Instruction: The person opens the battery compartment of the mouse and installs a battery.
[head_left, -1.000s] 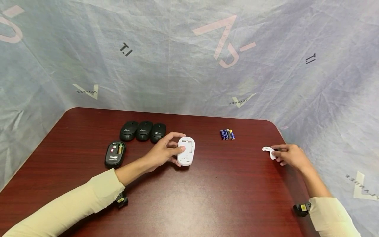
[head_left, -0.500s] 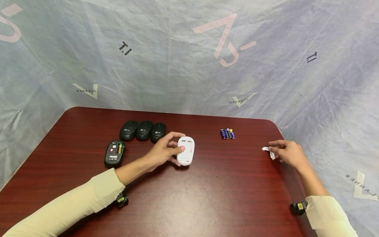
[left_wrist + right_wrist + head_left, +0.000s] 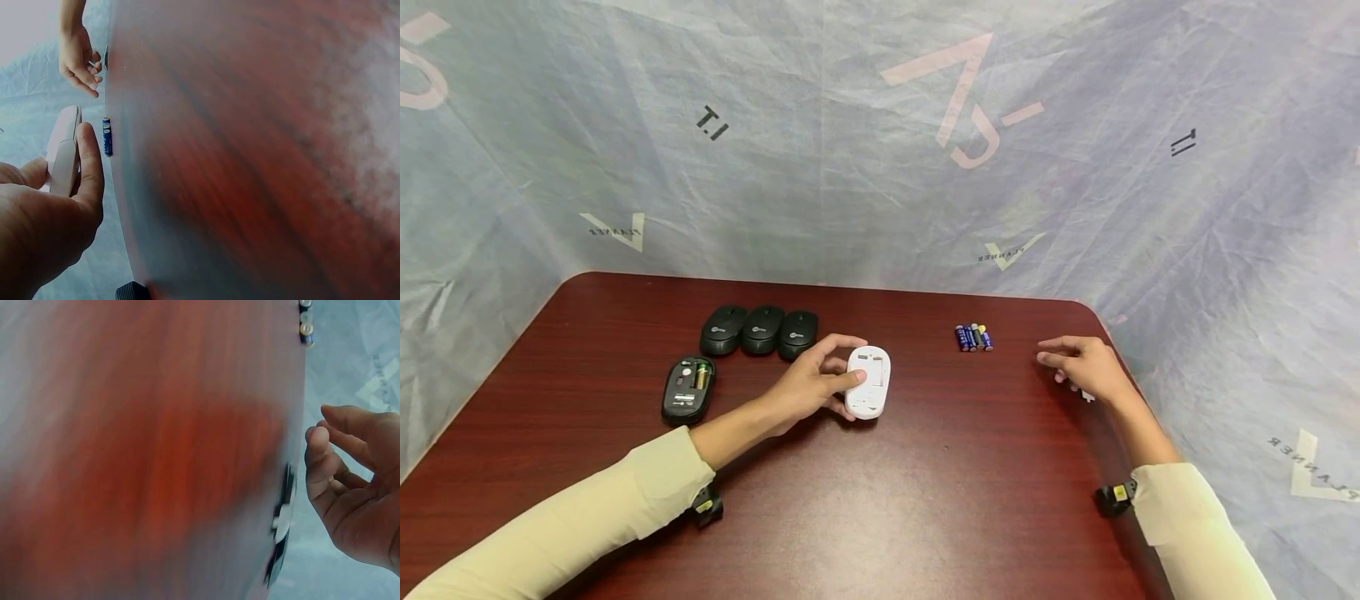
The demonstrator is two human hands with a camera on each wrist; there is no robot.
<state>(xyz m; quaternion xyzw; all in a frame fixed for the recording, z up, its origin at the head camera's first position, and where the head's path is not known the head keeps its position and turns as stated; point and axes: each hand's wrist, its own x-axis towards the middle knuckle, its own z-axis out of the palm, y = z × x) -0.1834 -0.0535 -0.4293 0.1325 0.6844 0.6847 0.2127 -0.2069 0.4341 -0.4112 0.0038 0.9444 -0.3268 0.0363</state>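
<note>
My left hand [image 3: 808, 383] grips a white computer mouse [image 3: 874, 396], its underside turned up and its battery bay uncovered, thumb lying on the underside. In the left wrist view the white mouse [image 3: 64, 159] shows edge-on between thumb and fingers. My right hand [image 3: 1086, 367] hovers over the table's right side with loosely bent fingers and nothing in them. Under it lies a white battery cover [image 3: 1087, 396], mostly hidden by the hand. The right wrist view shows the white cover [image 3: 283, 520] beside dark flat pieces [image 3: 275, 559] on the tabletop.
Several small batteries [image 3: 973, 337], mostly blue, lie side by side at the back right. Three black mice [image 3: 762, 330] stand in a row at the back left. Nearer, an upturned black mouse [image 3: 685, 400] has a battery in its bay. Printed fabric [image 3: 820, 167] hangs behind the table.
My right hand has let go of the white battery cover and moved left and away from me, toward the batteries. My left hand holds the white mouse in the same place.
</note>
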